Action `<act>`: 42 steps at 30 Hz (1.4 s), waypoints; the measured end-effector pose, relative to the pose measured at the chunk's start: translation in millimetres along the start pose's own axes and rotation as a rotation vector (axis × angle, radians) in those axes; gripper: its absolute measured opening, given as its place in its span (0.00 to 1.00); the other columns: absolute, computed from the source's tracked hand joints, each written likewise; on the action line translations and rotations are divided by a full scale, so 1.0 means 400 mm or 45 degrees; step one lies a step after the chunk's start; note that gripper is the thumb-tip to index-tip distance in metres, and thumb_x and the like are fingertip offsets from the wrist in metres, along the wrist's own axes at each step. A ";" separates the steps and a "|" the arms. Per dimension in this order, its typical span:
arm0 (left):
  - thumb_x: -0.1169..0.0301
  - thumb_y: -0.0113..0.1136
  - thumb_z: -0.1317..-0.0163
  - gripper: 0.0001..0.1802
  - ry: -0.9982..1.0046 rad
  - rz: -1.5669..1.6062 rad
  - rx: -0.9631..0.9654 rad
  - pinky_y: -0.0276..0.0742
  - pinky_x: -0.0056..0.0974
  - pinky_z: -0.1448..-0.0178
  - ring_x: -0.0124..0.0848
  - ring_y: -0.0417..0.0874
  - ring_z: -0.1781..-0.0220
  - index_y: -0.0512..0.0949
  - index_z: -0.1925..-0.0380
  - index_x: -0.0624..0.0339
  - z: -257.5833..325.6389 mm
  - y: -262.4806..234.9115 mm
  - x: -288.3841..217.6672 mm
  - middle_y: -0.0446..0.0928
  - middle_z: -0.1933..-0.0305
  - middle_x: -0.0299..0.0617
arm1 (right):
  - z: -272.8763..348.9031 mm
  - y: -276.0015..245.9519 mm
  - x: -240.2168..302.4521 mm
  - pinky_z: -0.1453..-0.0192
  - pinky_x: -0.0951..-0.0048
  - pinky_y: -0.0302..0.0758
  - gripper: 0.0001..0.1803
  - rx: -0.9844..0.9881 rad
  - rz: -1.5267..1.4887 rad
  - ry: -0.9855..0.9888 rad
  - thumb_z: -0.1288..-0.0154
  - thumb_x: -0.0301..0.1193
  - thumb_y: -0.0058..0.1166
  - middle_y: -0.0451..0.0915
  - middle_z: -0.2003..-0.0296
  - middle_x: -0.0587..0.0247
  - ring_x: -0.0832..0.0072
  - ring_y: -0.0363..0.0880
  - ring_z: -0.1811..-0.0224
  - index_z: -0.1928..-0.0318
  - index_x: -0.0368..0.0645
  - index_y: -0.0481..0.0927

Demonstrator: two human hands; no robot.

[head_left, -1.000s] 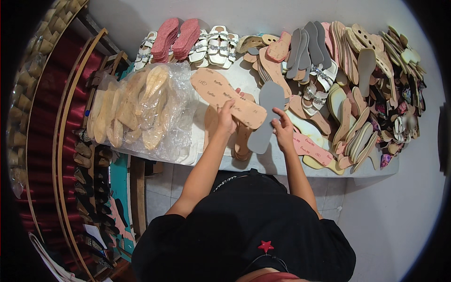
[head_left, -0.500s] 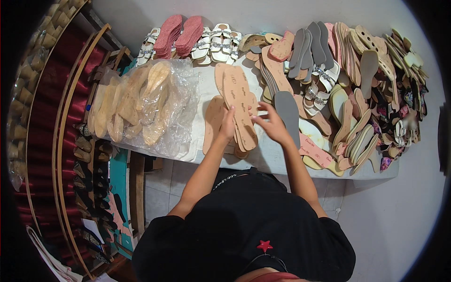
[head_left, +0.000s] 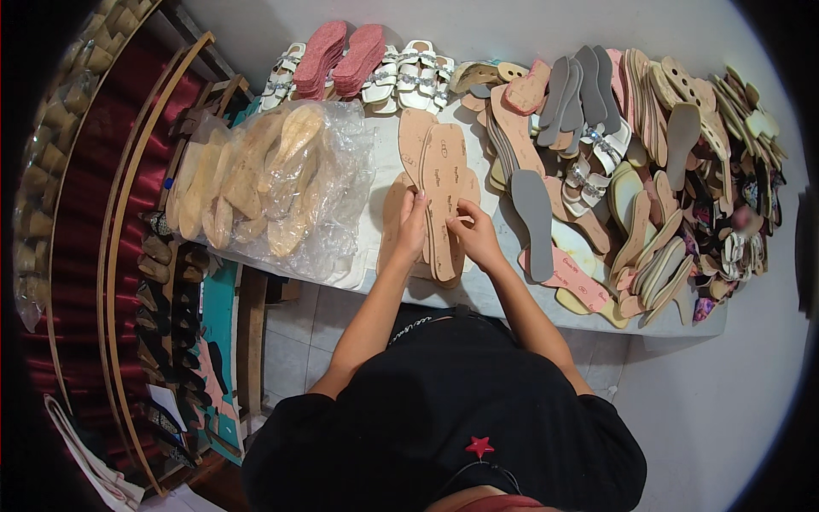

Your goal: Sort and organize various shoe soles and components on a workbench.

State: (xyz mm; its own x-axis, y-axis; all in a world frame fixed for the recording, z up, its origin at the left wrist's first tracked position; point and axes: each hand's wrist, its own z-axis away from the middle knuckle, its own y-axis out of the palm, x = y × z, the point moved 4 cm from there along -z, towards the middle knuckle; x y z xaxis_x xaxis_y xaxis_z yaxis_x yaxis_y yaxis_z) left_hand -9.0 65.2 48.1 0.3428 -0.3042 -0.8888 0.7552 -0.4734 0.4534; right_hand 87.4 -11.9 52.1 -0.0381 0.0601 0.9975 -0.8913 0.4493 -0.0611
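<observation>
Tan shoe insoles [head_left: 444, 175] with dark printing are held upright in front of me, one lying over another. My left hand [head_left: 413, 226] is closed round their left edge, its thumb on top. At the right edge, my right hand [head_left: 474, 232] has its fingers curled in and touching the top insole. A second tan insole [head_left: 415, 141] shows behind, fanned out to the upper left. Under these, more tan insoles [head_left: 391, 209] rest on the white-covered table [head_left: 384, 147], partly hidden by the held ones.
To the left lies a clear plastic bag [head_left: 337, 183] of pale wooden-looking sole shapes. Pink sole stacks [head_left: 358, 60] and white sandals [head_left: 416, 72] line the back. A grey insole [head_left: 532, 226] and many mixed soles crowd the right side. A shoe rack [head_left: 153, 256] stands at far left.
My right hand has come in from just beside the insoles, its spread fingers now curled against the right edge. The insoles have turned slightly more upright. The view has shifted a little.
</observation>
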 end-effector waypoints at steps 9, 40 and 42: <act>0.61 0.40 0.34 0.20 -0.046 0.105 0.094 0.69 0.31 0.51 0.28 0.71 0.53 0.58 0.48 0.60 0.010 0.002 -0.024 0.67 0.52 0.43 | -0.002 0.029 -0.005 0.68 0.82 0.69 0.15 -0.049 -0.071 0.100 0.45 0.27 0.53 0.72 0.71 0.67 0.83 0.71 0.73 0.57 0.33 0.73; 0.70 0.43 0.37 0.15 0.117 -0.374 -0.042 0.70 0.32 0.57 0.27 0.74 0.58 0.61 0.52 0.64 0.023 -0.178 -0.168 0.72 0.59 0.46 | -0.103 0.195 -0.190 0.62 0.69 0.73 0.27 -0.088 0.727 0.342 0.57 0.34 0.65 0.77 0.70 0.47 0.63 0.77 0.66 0.62 0.27 0.69; 0.74 0.45 0.40 0.12 0.103 -0.675 -0.061 0.72 0.34 0.61 0.30 0.77 0.64 0.64 0.57 0.65 0.025 -0.189 -0.138 0.75 0.66 0.47 | -0.095 0.195 -0.177 0.57 0.65 0.72 0.29 -0.067 0.733 0.420 0.57 0.34 0.64 0.75 0.64 0.41 0.56 0.76 0.59 0.60 0.26 0.68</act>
State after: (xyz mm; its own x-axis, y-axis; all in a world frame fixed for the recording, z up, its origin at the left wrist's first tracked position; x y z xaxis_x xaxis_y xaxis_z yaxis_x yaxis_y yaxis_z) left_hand -90.7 109.5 63.6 -0.0519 0.0321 -0.9981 0.8604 -0.5060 -0.0610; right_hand 37.8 52.8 -24.5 -0.3536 0.5697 0.7419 -0.7463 0.3063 -0.5909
